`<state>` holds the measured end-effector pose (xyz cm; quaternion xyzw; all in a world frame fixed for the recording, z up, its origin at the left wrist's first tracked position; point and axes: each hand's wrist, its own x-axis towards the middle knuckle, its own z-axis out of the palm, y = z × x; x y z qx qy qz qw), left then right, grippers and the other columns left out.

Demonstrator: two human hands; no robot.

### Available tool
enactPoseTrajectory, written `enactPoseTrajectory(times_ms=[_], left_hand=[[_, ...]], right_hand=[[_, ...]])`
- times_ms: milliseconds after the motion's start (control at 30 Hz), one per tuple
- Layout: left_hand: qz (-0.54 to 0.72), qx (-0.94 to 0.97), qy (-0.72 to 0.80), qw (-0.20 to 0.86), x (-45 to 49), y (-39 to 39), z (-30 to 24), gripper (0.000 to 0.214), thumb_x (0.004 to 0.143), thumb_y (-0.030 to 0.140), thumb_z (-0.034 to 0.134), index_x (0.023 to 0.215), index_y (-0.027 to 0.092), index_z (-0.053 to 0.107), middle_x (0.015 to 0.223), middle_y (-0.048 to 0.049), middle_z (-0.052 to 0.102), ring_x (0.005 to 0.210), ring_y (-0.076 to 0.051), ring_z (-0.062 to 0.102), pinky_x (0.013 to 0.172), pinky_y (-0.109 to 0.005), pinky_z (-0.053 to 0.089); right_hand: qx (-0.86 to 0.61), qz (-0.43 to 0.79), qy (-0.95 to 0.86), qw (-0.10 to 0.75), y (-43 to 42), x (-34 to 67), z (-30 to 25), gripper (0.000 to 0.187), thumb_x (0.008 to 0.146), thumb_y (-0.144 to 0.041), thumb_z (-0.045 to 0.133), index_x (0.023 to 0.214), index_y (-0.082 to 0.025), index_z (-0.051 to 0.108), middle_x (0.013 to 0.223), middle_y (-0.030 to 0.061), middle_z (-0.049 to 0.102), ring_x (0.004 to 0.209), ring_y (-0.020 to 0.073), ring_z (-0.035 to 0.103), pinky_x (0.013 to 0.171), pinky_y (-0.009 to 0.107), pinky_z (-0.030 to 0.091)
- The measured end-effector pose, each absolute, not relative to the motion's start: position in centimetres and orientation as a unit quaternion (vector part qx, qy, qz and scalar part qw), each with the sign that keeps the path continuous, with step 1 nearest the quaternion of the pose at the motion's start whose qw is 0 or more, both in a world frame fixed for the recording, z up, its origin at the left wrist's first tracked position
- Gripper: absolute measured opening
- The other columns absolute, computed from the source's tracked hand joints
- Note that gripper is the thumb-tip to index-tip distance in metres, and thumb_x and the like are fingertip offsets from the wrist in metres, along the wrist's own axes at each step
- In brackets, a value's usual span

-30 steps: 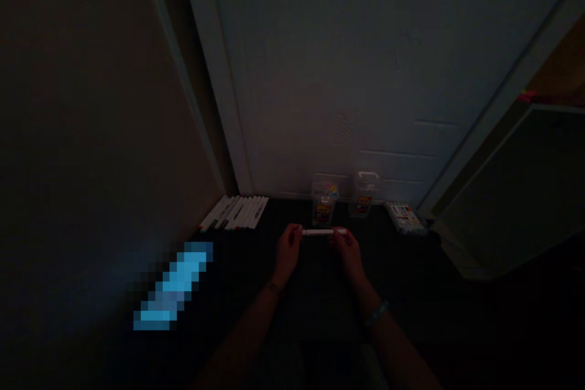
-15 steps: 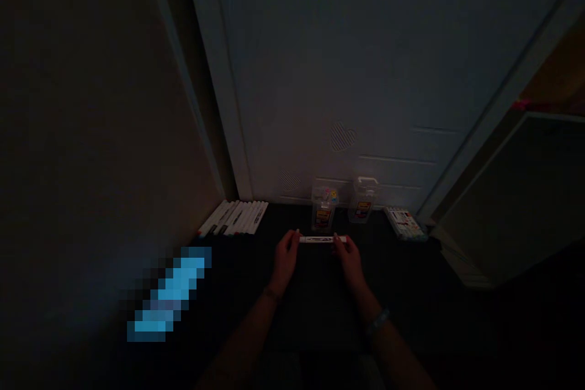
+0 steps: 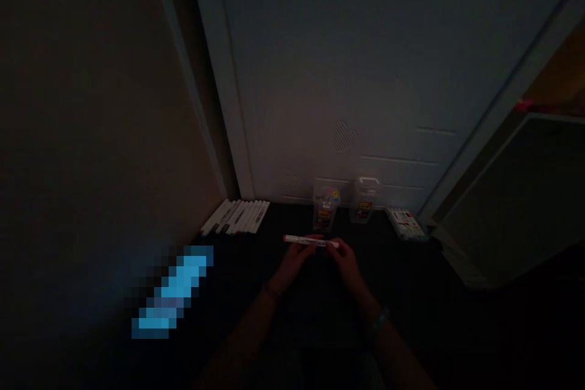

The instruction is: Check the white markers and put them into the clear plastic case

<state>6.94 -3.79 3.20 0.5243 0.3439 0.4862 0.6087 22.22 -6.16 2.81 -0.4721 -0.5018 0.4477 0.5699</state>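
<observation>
"What do we count, mate?"
"One dark table [image 3: 320, 301], two clear containers [image 3: 325, 210] [image 3: 364, 201], one row of pens [image 3: 240, 216] too dim to number, one flat pack [image 3: 406, 223]."
"Our arms?"
"Both reach forward: left hand [image 3: 296, 256] gripping one marker [image 3: 297, 239] mid-barrel, right hand [image 3: 346, 258] pinching its right end, before the containers."
"Labels [image 3: 325, 218]?"
"Two, orange-yellow; we can't read them."

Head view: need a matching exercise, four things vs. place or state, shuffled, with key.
Things
1. Single marker
2. Row of white markers
3. Clear container with pink and yellow near its top
4. Flat pack

Places or states
A. Farthest right of the four
B. At the left hand and right hand
C. Standing upright
D. Farthest left of the four

Pairs: 1-B, 2-D, 3-C, 4-A
</observation>
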Motion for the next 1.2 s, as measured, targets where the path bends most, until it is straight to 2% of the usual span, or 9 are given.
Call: enactPoseTrajectory(times_ms=[100,233,300,433,633,733,867,967,1200], left_hand=[[0.489,0.554,0.351,0.574,6.9,-4.0,3.3,0.037,0.078,0.045,0.054,0.099,0.015,0.062,0.089,-0.0053,0.064,0.088,-0.018,0.054,0.080,-0.027,0.040],[0.478,0.568,0.356,0.568,6.7,-3.9,3.4,0.051,0.083,0.058,0.033,0.067,0.015,0.054,0.070,-0.0026,0.058,0.069,-0.013,0.054,0.066,-0.024,0.042],[0.415,0.581,0.342,0.611,6.7,-4.0,3.3,0.054,0.082,0.062,0.028,0.060,0.016,0.047,0.058,0.0002,0.053,0.053,-0.010,0.050,0.051,-0.022,0.040],[0.287,0.590,0.336,0.676,7.0,-4.6,2.7,0.050,0.080,0.063,0.034,0.069,0.017,0.049,0.044,0.0062,0.043,0.030,-0.005,0.032,0.032,-0.019,0.022],[0.274,0.570,0.317,0.707,7.1,-4.6,2.7,0.052,0.080,0.062,0.035,0.081,0.014,0.056,0.043,0.0099,0.030,0.032,-0.003,0.019,0.033,-0.017,0.016],[0.287,0.573,0.303,0.706,7.1,-4.6,2.8,0.051,0.080,0.060,0.039,0.089,0.013,0.056,0.048,0.0082,0.034,0.036,-0.003,0.021,0.035,-0.018,0.015],[0.303,0.576,0.291,0.701,7.3,-4.5,2.8,0.046,0.080,0.055,0.044,0.097,0.014,0.056,0.057,0.0060,0.041,0.039,-0.002,0.024,0.037,-0.018,0.015],[0.330,0.582,0.309,0.676,7.3,-4.1,2.6,0.043,0.078,0.052,0.049,0.096,0.014,0.056,0.060,0.0053,0.044,0.042,-0.003,0.029,0.040,-0.018,0.020],[0.425,0.587,0.395,0.564,6.8,-2.9,2.4,0.038,0.075,0.050,0.053,0.090,0.015,0.058,0.062,0.0034,0.051,0.050,-0.006,0.040,0.046,-0.018,0.027]], right_hand=[[-0.467,0.401,-0.539,0.575,-6.5,22.2,3.0,0.030,0.074,-0.049,0.058,0.077,-0.019,0.061,0.074,-0.0006,0.057,0.071,0.0147,0.051,0.064,0.023,0.039],[-0.478,0.378,-0.530,0.590,-6.8,22.5,3.5,0.037,0.084,-0.050,0.042,0.097,-0.022,0.063,0.093,0.0023,0.059,0.080,0.0159,0.052,0.072,0.025,0.040],[-0.482,0.405,-0.522,0.576,-6.7,22.6,3.4,0.042,0.084,-0.052,0.039,0.101,-0.022,0.063,0.090,0.0029,0.060,0.075,0.0156,0.051,0.069,0.026,0.041],[-0.468,0.445,-0.506,0.572,-6.4,22.3,2.8,0.044,0.077,-0.054,0.050,0.102,-0.020,0.064,0.076,0.0017,0.060,0.068,0.0152,0.050,0.063,0.025,0.041],[-0.456,0.449,-0.461,0.614,-6.2,22.4,2.5,0.039,0.075,-0.050,0.055,0.099,-0.020,0.064,0.081,0.0015,0.062,0.073,0.0149,0.053,0.066,0.024,0.041],[-0.442,0.456,-0.447,0.630,-5.9,22.6,2.5,0.037,0.073,-0.048,0.059,0.097,-0.019,0.064,0.086,0.0022,0.063,0.076,0.0157,0.055,0.068,0.025,0.043],[-0.480,0.435,-0.403,0.646,-5.6,23.2,2.4,0.039,0.071,-0.051,0.060,0.090,-0.017,0.064,0.071,0.0008,0.061,0.064,0.0142,0.053,0.057,0.023,0.041],[-0.493,0.409,-0.377,0.669,-5.6,23.6,2.3,0.039,0.072,-0.051,0.059,0.095,-0.019,0.060,0.068,-0.0012,0.059,0.058,0.0122,0.051,0.052,0.022,0.039],[-0.513,0.348,-0.388,0.683,-5.8,23.8,2.4,0.040,0.076,-0.051,0.053,0.100,-0.020,0.055,0.090,0.0055,0.064,0.068,0.0144,0.055,0.060,0.025,0.043]])
